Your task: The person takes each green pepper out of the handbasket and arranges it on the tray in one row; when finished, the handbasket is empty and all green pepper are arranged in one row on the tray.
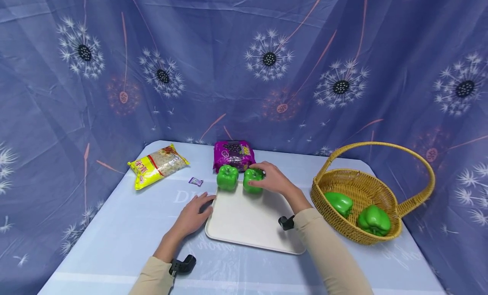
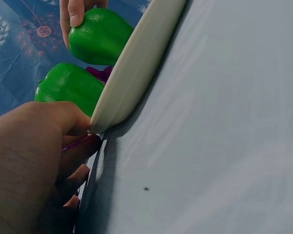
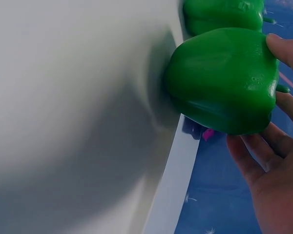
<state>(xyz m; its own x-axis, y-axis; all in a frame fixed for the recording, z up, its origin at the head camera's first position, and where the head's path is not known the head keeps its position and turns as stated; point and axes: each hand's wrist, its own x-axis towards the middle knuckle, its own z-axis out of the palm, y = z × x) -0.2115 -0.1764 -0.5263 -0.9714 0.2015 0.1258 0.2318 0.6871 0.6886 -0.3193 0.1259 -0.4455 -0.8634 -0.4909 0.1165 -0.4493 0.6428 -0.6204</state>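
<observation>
My right hand [image 1: 271, 178] holds a green bell pepper [image 3: 222, 80] by its stem end, thumb on one side and fingers on the other. That pepper stands at the far edge of a white tray [image 1: 248, 218]. Just left of it, a second green bell pepper [image 1: 227, 178] sits upright at the tray's far left corner. My left hand [image 1: 193, 214] rests at the tray's left edge, fingers loosely bent. In the left wrist view its thumb [image 2: 75, 117] touches the rim beside the tray's corner.
A wicker basket [image 1: 318, 193] with a tall handle stands at right, two green bell peppers [image 1: 373, 220] inside. Behind the tray lies a purple package [image 1: 233, 155]. A yellow-ended bag [image 1: 158, 165] and a small purple packet [image 1: 196, 182] lie at left. A patterned curtain hangs behind.
</observation>
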